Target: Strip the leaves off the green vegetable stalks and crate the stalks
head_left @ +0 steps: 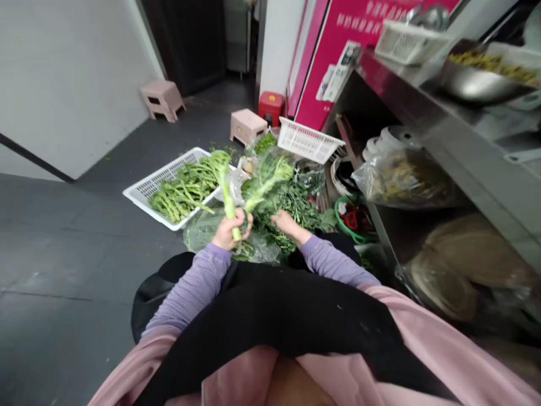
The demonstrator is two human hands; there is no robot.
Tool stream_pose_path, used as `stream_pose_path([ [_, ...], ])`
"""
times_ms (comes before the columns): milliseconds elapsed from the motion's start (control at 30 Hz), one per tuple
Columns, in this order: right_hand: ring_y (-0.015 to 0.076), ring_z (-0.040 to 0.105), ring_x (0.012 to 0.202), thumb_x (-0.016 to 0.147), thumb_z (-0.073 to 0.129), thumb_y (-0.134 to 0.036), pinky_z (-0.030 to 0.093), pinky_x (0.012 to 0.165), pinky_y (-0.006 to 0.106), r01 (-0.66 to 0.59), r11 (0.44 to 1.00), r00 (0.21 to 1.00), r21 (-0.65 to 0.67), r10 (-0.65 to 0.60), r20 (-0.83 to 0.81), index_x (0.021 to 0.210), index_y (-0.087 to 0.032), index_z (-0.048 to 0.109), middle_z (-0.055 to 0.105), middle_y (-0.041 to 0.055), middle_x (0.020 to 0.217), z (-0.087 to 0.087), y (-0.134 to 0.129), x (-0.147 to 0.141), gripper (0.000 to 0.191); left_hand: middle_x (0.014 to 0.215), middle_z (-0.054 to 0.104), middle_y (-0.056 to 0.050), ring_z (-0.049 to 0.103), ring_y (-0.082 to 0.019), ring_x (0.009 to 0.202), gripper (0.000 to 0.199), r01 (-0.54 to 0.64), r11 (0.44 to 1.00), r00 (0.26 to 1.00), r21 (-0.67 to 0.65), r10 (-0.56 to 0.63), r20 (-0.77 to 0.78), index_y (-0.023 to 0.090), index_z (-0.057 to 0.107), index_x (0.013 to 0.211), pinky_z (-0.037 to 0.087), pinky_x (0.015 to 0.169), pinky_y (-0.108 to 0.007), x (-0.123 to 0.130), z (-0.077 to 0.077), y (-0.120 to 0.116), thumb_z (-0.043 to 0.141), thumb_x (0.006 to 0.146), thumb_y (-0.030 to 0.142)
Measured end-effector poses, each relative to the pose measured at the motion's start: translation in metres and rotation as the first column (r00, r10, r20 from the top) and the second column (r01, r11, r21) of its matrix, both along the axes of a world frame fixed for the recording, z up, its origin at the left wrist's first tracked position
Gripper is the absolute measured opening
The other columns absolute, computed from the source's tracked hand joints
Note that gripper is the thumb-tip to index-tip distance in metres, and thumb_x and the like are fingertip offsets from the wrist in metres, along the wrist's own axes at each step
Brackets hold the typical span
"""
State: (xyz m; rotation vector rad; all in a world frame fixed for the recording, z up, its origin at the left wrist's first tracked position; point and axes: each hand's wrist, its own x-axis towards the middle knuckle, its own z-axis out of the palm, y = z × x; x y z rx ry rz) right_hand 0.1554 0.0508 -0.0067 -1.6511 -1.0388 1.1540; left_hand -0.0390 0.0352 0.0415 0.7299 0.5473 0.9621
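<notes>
My left hand (231,230) is closed round a thick green vegetable stalk (227,194), which points up and away from me with its bushy top. A second stalk (262,189) slants to the right from the same hand. My right hand (287,223) is closed beside it, over a heap of leafy greens (298,203); whatever its fingers hold is too blurred to make out. Ahead on the left, trimmed stalks (181,189) fill a white plastic basket (141,198). Clear plastic bags (203,225) lie under and around my hands.
Pink stools (163,96) and a red stool (270,107) stand ahead. Another white basket (310,142) leans at the far side of the greens. A green-rimmed basket (344,225) sits beside the steel shelf unit (422,113) on my right, which carries bags and bowls.
</notes>
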Motion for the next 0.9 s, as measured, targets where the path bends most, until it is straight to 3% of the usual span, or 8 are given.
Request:
stream_pose_path([
  [100,0.0101,0.049,0.057,0.061,0.062,-0.007,0.039,0.054,0.019,0.269,0.963,0.953,-0.016,-0.264,0.148,0.051,-0.02,0.042,0.048,-0.0054,0.048,-0.017,0.028,0.054,0.025,0.07,0.055,-0.001,0.04,-0.005,0.042,0.03,-0.131,0.991,0.987,0.005,0.131,-0.098,0.017,0.038,0.062,0.029,0.033,-0.017,0.0,-0.007,0.01,0.065,0.053,0.027],
  [200,0.0155,0.058,0.081,0.061,0.066,-0.007,0.045,0.072,0.026,0.398,0.917,0.889,-0.031,-0.377,0.261,0.054,-0.021,0.037,0.058,0.0024,0.066,-0.027,0.058,0.091,0.033,0.063,0.051,0.001,0.039,-0.005,0.042,0.027,-0.163,0.985,0.964,0.058,0.171,-0.202,0.017,0.043,0.061,0.032,0.037,-0.019,0.003,-0.015,0.012,0.065,0.053,0.03],
  [367,0.0224,0.055,0.101,0.049,0.075,-0.001,0.044,0.087,0.036,0.348,0.935,0.905,-0.066,-0.317,0.284,0.057,-0.023,0.033,0.057,0.0078,0.08,-0.043,0.085,0.111,0.048,0.053,0.043,0.003,0.039,-0.007,0.05,0.019,-0.164,0.916,0.868,0.365,0.31,-0.388,0.015,0.051,0.054,0.035,0.05,-0.02,0.008,-0.021,0.016,0.067,0.056,0.026],
  [467,0.023,0.053,0.102,0.047,0.076,-0.001,0.042,0.089,0.037,0.29,0.955,0.917,-0.057,-0.26,0.304,0.058,-0.022,0.037,0.056,0.0084,0.083,-0.05,0.082,0.113,0.045,0.055,0.045,0.002,0.041,-0.007,0.053,0.018,-0.114,0.914,0.859,0.39,0.288,-0.424,0.014,0.052,0.054,0.035,0.053,-0.021,0.009,-0.026,0.019,0.067,0.056,0.024],
  [633,0.0145,0.052,0.097,0.061,0.073,-0.015,0.042,0.085,0.027,0.111,0.979,0.938,0.169,-0.159,0.306,0.073,-0.018,0.053,0.058,0.0052,0.093,-0.025,0.066,0.074,0.024,0.055,0.04,0.004,0.038,-0.006,0.046,0.023,-0.189,0.975,0.928,0.115,0.215,-0.303,0.016,0.049,0.06,0.035,0.042,-0.02,0.02,-0.035,0.02,0.067,0.056,0.03],
  [700,0.0115,0.054,0.075,0.072,0.066,-0.03,0.044,0.07,0.023,-0.111,0.977,0.979,0.182,0.076,0.187,0.078,-0.019,0.057,0.058,0.0,0.078,-0.005,0.055,0.041,0.015,0.056,0.039,0.005,0.037,-0.006,0.043,0.025,-0.16,0.987,0.949,0.025,0.16,-0.273,0.017,0.048,0.063,0.037,0.039,-0.021,0.025,-0.033,0.018,0.067,0.055,0.03],
  [767,0.0104,0.047,0.057,0.079,0.056,-0.04,0.04,0.057,0.021,-0.336,0.919,0.942,0.209,0.327,0.074,0.072,-0.02,0.057,0.053,-0.0037,0.06,0.013,0.043,0.01,0.022,0.056,0.04,0.006,0.038,-0.006,0.041,0.025,-0.137,0.991,0.961,-0.011,0.13,-0.246,0.017,0.046,0.064,0.038,0.038,-0.021,0.028,-0.029,0.016,0.067,0.055,0.028],
  [900,0.0096,0.034,0.051,0.079,0.055,-0.04,0.028,0.052,0.021,-0.263,0.879,0.951,0.398,0.167,0.259,0.057,-0.02,0.048,0.04,-0.0062,0.049,0.026,0.026,-0.016,0.031,0.057,0.042,0.005,0.036,-0.005,0.04,0.026,-0.117,0.993,0.961,0.014,0.117,-0.252,0.017,0.043,0.065,0.032,0.036,-0.019,0.029,-0.024,0.012,0.063,0.058,0.031],
])
